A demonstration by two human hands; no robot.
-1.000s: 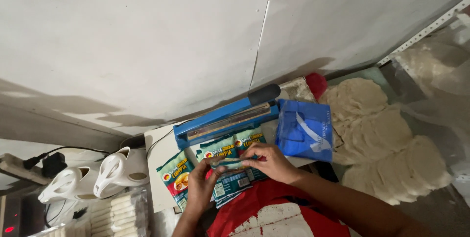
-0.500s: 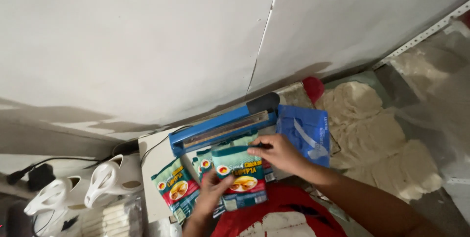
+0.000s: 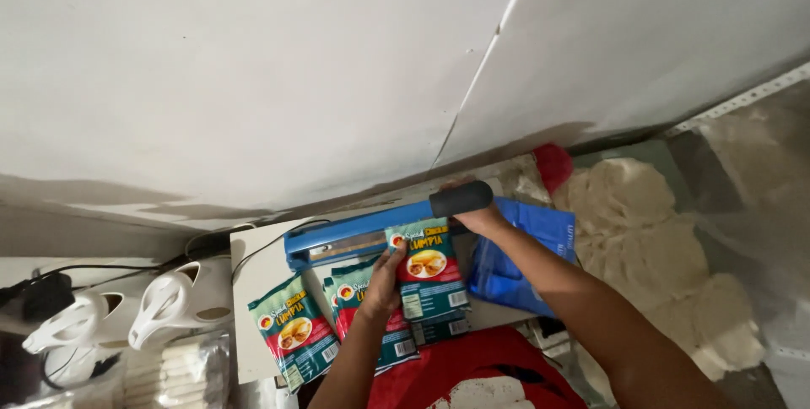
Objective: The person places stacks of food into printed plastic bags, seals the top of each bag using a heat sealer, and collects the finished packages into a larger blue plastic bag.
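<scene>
A printed green-and-red plastic pouch (image 3: 429, 267) is held upright with its top edge tucked under the arm of a blue bar-type heat sealer (image 3: 363, 236), between the two hands. The left hand (image 3: 384, 284) is closed on the pouch's left edge, fingers wrapped against its face. The right hand (image 3: 474, 215) is laid over the sealer's black foam handle (image 3: 461, 199), fingers curled down around it; how tightly it is gripped cannot be told.

More pouches of the same print are seen below: one (image 3: 295, 330) lies tilted at the left on the white board (image 3: 246, 308), another (image 3: 363, 312) is partly covered by the left forearm. A blue plastic bag (image 3: 527, 257) lies just right of the sealer, beneath the right forearm. Pale round wrappers (image 3: 641, 240) are stacked further right. Two white jugs (image 3: 173, 301) stand at the left edge.
</scene>
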